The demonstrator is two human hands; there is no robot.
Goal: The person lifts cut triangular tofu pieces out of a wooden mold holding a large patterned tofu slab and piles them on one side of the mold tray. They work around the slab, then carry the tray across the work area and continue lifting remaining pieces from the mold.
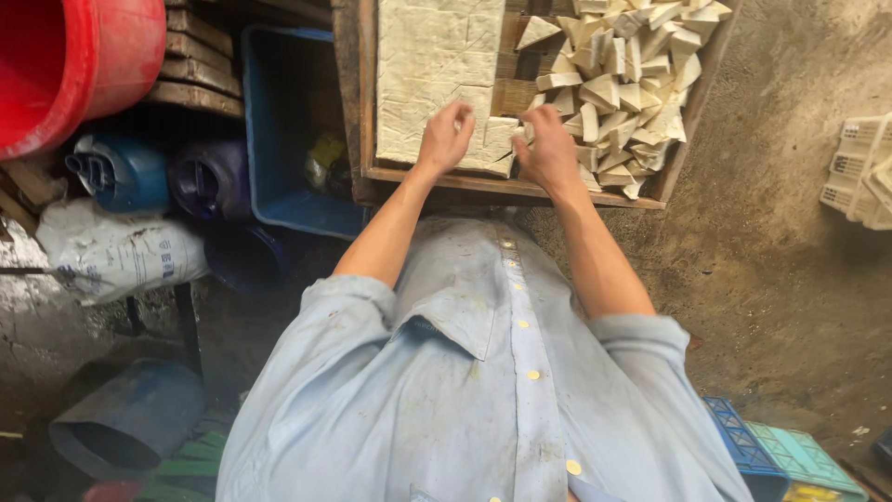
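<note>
Two hands meet at the near edge of a pale scored slab (432, 65) lying in a wooden tray (520, 189) on the bench. The slab's long axis runs away from the person. The left hand (446, 138) presses curled fingers on its near right corner, while the right hand (548, 149) pinches a small cut piece (499, 138) there, just beside it. Both are equally close. To the right, a heap of cut wedges (623, 84) fills the tray. Left of it sits a blue crate (283, 130), then dark jugs (163, 172) and a red tub (74, 56).
</note>
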